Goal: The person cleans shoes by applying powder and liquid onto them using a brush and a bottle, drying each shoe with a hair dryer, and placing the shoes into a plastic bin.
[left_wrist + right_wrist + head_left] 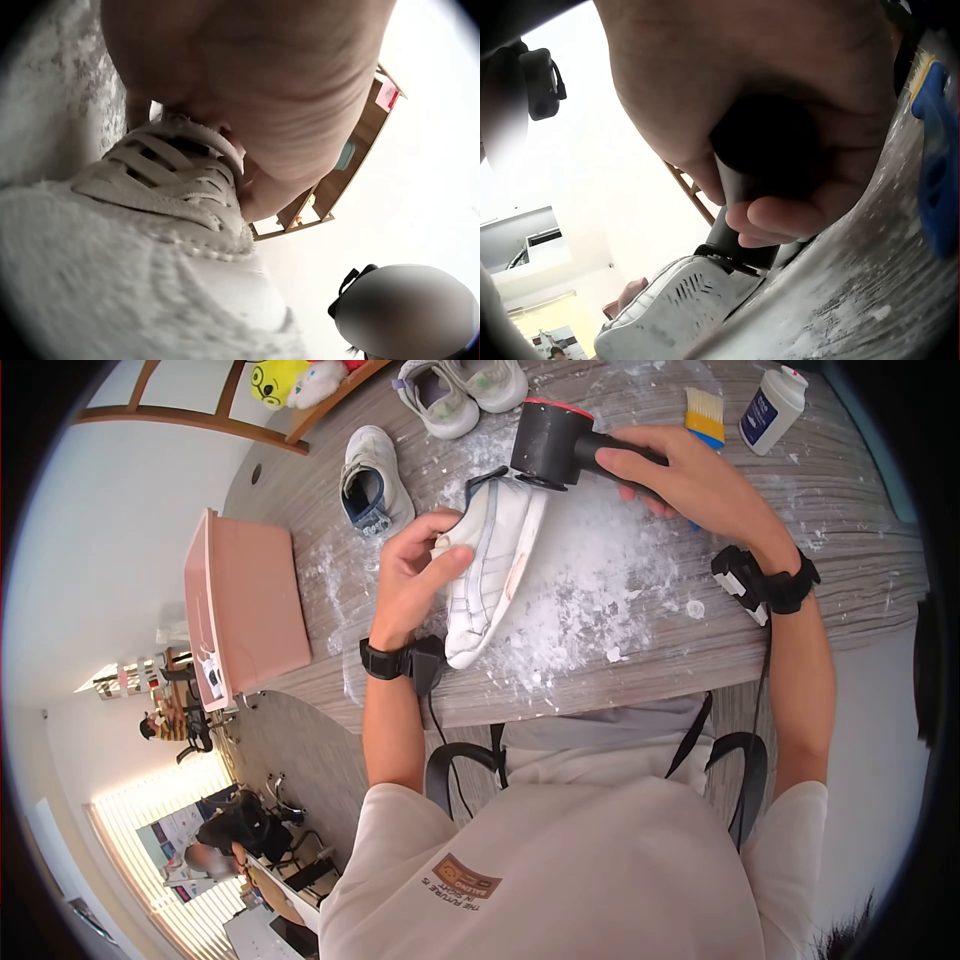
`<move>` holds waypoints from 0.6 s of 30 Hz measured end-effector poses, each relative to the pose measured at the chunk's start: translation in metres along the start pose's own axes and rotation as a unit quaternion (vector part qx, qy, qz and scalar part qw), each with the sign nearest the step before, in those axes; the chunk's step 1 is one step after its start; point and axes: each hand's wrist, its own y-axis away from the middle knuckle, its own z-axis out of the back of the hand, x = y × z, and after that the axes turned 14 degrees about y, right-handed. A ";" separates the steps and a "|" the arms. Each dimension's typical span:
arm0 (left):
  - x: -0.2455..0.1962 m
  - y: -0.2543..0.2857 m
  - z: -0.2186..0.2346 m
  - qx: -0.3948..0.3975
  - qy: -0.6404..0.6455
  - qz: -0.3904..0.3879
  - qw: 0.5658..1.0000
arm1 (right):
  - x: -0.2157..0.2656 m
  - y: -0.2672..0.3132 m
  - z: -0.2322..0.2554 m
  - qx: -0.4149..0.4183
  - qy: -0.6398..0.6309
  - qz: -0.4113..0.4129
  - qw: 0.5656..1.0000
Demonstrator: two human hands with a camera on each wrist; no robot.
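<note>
My left hand (408, 582) grips a white lace-up sneaker (500, 545), thumb on its side and fingers at the opening. The shoe is tilted up over the table, toe toward me. Its crossed laces (176, 176) fill the middle of the left wrist view. With my right hand (705, 485) I hold the handle of a black electric scrubber (548, 445) with a round, red-rimmed head. The flat disc under that head is right at the shoe's heel end. In the right wrist view, fingers curl round the handle, and the shoe (675, 311) shows below.
White powdery residue (590, 590) covers much of the wood-grain table. Another white shoe (375, 480) and a light pair (462, 395) stand at the back. A yellow-bristled brush (706, 418) and a white bottle (773, 412) are at back right. A pink bin (255, 605) is at left.
</note>
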 end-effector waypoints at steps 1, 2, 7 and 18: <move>-0.001 0.000 0.000 0.005 0.005 -0.029 1.000 | 0.000 0.000 0.001 0.008 -0.018 -0.003 1.000; -0.002 0.000 0.001 0.014 0.009 -0.040 0.999 | 0.001 0.000 0.002 0.011 -0.031 0.001 0.999; -0.006 0.002 0.004 0.024 0.014 -0.078 0.997 | 0.006 0.002 0.005 0.020 -0.074 0.013 0.997; -0.003 0.001 0.006 0.029 0.012 -0.092 0.995 | 0.013 0.008 0.004 -0.021 -0.126 0.082 0.988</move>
